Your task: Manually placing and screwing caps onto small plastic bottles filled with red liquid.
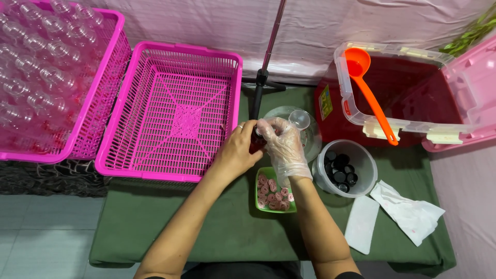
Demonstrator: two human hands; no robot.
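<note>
Small dark bottle [257, 140] pinched between bare left hand [238, 150] and gloved right hand [283, 144], both closed round it, mid-table above green tray [261, 206]. Could slip (thin glove, likely slick), spilling red liquid. Hemmed by glass funnel bowl [315, 144] right, empty pink basket [129, 170] left; open mat nearer.

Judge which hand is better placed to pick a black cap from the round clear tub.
Right, probably. The gloved right hand is nearer the round clear plastic tub of black caps; the bare left hand grips the small dark-filled bottle on the far side.
</note>
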